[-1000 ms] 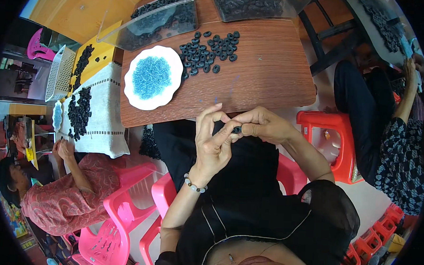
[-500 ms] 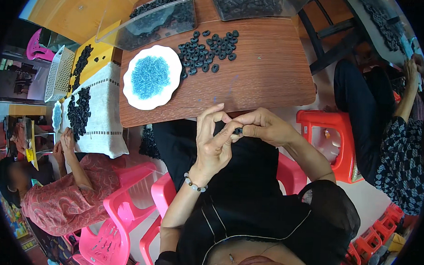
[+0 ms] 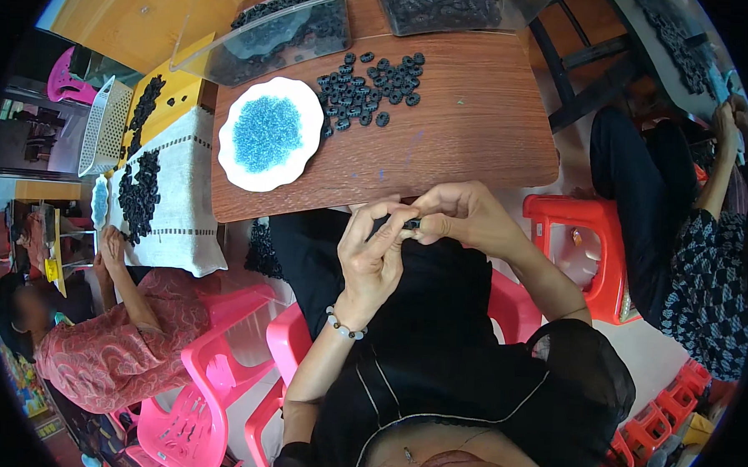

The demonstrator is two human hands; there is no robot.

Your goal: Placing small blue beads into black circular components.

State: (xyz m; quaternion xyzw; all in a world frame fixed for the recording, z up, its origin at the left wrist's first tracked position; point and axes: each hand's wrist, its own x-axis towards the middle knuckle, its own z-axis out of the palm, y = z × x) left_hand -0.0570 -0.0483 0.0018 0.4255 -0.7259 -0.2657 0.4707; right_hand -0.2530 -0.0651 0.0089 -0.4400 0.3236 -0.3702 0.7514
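Both my hands meet over my lap, just off the front edge of the brown table (image 3: pixel 477 159). A small black ring-like part (image 3: pixel 412 223) is pinched between them. My left hand (image 3: pixel 371 254) wears a beaded bracelet and closes its fingertips on one side of the part; my right hand (image 3: pixel 466 221) grips the other side with thumb and fingers. Fingers cover most of the part, so its details are hidden. On the table lie several matching black parts (image 3: pixel 368 91) in a loose cluster. Beside them stands a white scalloped plate (image 3: pixel 227 164) heaped with small clear-blue beads (image 3: pixel 267 133).
Clear plastic bins (image 3: pixel 336 44) of black parts stand at the table's far side. Left, a person (image 3: pixel 123 331) works at a cloth-covered table (image 3: pixel 183 200) bearing black pieces. A red stool (image 3: pixel 571 210) and another person (image 3: pixel 706 273) are to the right; pink chairs (image 3: pixel 186 426) stand lower left.
My hands have shifted slightly left and up with the black part. My left index finger, raised before, has curled down toward the right fingertips.
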